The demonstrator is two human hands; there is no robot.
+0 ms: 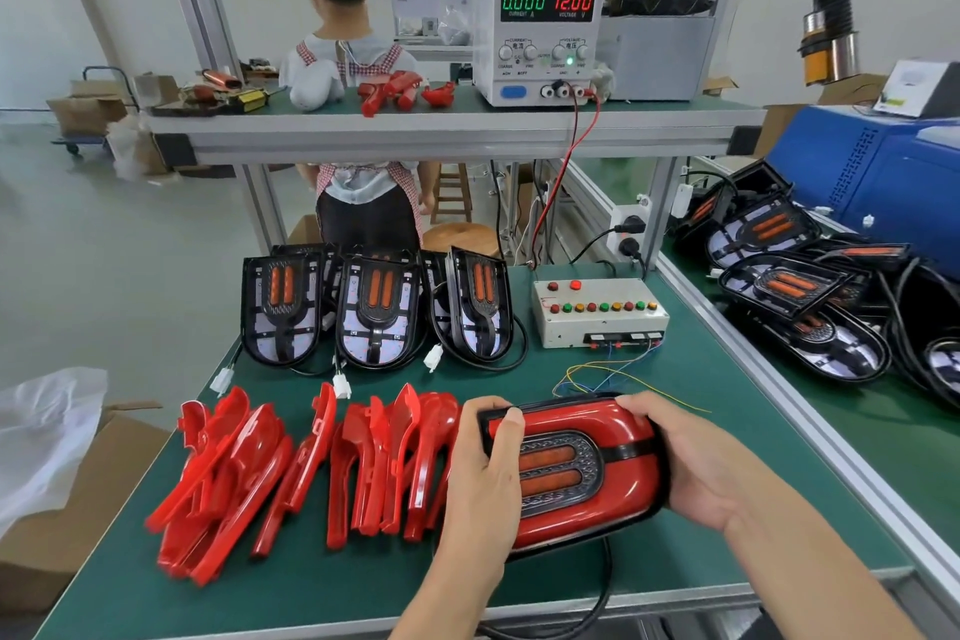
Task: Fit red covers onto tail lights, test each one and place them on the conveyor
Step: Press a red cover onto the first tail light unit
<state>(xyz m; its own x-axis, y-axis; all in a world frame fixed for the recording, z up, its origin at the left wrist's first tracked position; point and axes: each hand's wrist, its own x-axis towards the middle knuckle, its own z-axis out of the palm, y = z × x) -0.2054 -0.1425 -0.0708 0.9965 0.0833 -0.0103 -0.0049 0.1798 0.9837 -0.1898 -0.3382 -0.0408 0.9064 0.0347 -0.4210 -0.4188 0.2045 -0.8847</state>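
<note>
Both hands grip the tail light [571,473] at the front of the counter [675,379], red cover on: left hand [485,478] at one end, right hand [691,463] at the other. Risk: uneven squeeze leaves one edge unseated. Its cable [587,608] hangs off the counter's edge and could snag on lifting.

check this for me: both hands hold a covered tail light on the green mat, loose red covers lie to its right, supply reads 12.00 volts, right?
One thing is wrong: the head view shows the loose red covers to the left of the tail light, not the right. The rest stands: the left hand and right hand hold it over the green mat, and the supply reads 12.00 volts.
</note>
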